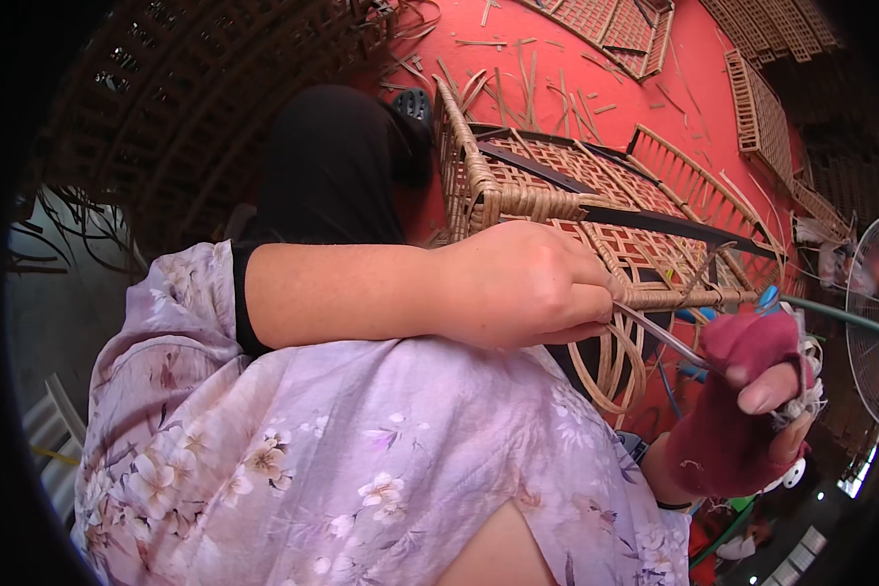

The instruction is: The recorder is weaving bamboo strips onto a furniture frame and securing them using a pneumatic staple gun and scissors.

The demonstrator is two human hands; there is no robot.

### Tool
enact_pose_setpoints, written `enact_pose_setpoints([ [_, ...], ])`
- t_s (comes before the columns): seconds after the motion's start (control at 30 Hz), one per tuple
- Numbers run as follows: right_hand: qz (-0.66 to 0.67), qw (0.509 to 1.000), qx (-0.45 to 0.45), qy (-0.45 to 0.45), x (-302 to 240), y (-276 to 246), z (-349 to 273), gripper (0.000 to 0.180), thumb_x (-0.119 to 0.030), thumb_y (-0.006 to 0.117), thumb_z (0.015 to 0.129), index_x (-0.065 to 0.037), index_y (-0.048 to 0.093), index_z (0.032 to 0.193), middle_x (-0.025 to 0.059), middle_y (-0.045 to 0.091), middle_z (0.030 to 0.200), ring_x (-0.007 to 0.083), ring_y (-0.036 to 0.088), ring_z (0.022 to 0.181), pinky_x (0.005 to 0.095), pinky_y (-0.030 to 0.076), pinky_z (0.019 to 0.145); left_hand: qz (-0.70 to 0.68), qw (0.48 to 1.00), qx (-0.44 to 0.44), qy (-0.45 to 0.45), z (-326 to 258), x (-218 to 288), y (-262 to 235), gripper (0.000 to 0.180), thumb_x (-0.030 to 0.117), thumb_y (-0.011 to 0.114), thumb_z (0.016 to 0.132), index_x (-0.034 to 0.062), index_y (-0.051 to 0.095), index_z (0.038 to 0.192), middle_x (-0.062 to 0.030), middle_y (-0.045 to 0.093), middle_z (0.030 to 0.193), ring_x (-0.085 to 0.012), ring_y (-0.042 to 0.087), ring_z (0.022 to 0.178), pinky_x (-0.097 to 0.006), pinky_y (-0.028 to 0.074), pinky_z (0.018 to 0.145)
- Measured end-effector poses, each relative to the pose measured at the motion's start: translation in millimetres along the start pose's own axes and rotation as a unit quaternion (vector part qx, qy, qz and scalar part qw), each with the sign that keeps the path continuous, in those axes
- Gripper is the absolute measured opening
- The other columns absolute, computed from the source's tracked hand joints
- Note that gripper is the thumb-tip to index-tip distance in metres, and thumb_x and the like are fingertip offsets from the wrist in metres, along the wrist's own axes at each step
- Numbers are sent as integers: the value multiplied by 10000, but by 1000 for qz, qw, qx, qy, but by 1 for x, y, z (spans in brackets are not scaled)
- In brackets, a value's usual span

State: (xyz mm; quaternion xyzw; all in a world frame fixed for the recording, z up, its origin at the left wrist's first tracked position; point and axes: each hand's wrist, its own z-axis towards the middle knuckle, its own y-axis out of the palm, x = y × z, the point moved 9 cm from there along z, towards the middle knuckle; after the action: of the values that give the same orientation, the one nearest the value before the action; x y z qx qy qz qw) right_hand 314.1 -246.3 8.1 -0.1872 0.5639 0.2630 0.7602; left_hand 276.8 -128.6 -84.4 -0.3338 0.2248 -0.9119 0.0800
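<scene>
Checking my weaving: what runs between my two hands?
In the head view, a thin flat strip runs from the left hand to the gloved right hand.

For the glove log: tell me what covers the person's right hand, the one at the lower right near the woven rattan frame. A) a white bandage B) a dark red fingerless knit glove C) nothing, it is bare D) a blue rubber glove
B: the right hand wears a dark red fingerless knit glove, its bare fingertips showing, beside the woven rattan frame.
</scene>
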Motion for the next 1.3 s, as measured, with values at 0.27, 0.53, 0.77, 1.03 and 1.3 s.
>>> enact_pose_setpoints([
  [0.27,57,996,-66,-1,9,21,14,622,-546,316,1031,-121,534,635,39,457,602,241,471,525,459,385,707,55,995,81,-4,2,-5,-16,174,134,779,797,38,659,880,-109,703,1026,-277,696,901,-374,584,752],
  [0.53,281,959,30,10,36,-33,54,716,-522,305,1065,-141,392,464,-5,412,477,122,426,364,250,334,434,61,993,98,-32,-2,-4,-28,180,124,800,754,64,692,885,-71,653,1087,-253,644,840,-401,521,734],
  [0.77,233,965,-109,-42,23,-13,57,732,-550,311,1052,-124,410,465,-10,382,442,114,328,299,267,232,343,37,996,70,-35,-13,-6,-26,189,112,803,743,81,716,908,-59,640,1024,-248,631,844,-391,508,705],
  [1.03,209,960,-184,-16,25,6,61,661,-558,323,1046,-86,579,659,-9,448,457,124,346,307,279,259,329,37,996,77,-39,-15,-7,-26,136,156,774,764,78,691,838,-57,607,982,-261,620,888,-405,503,754],
  [1.3,117,979,-151,-69,14,8,58,629,-528,345,1041,-121,521,595,-12,429,438,124,331,304,279,259,355,39,996,52,-68,-19,-11,-26,126,187,752,789,83,684,812,-60,573,884,-263,614,835,-399,498,716],
])
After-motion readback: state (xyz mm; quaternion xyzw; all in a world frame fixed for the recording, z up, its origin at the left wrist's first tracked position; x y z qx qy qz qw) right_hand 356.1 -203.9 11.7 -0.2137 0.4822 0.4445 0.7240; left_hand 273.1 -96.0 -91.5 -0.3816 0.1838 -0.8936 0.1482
